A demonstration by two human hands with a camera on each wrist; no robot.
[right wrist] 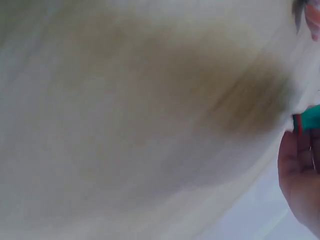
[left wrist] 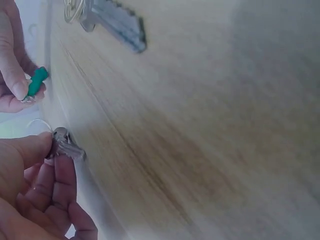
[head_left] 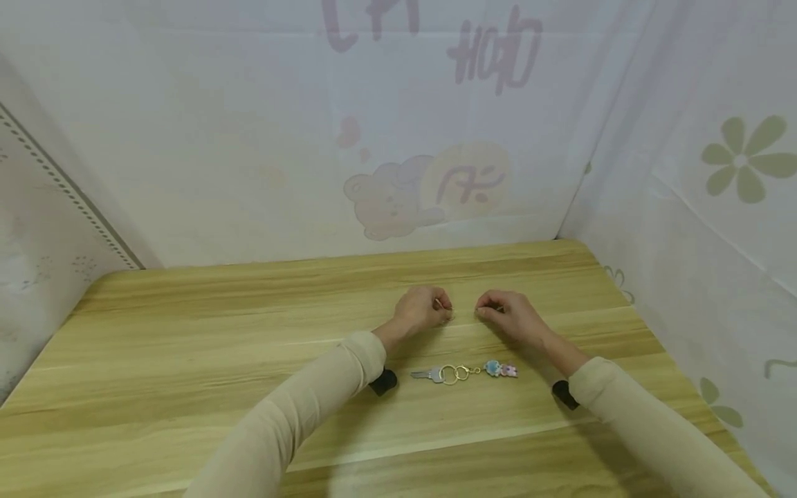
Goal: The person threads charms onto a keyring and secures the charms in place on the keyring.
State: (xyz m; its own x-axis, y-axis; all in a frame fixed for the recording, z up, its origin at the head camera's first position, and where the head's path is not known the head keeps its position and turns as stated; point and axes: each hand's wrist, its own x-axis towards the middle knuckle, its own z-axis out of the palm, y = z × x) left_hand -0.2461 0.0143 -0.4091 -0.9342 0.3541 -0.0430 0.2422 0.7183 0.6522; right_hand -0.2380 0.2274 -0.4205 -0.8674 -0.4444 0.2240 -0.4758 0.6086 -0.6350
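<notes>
My left hand [head_left: 423,308] pinches a metal key [left wrist: 67,145] between thumb and fingers, with a thin split ring [left wrist: 40,120] standing out from the key's head. Just across a small gap, my right hand [head_left: 513,315] pinches a green charm [left wrist: 38,81] that has a bit of metal at its lower end. A red and black part shows at the charm's other end in the right wrist view. Nearer to me, between the forearms, lies a second key [head_left: 429,375] on gold rings [head_left: 449,375], joined to a blue and pink charm [head_left: 500,369].
Both hands are over the far half of a wood-grain table [head_left: 187,360]. Pale printed cloth [head_left: 249,138] hangs behind the table and along its sides. A black device [head_left: 382,382] sits under the left wrist, another [head_left: 564,394] under the right.
</notes>
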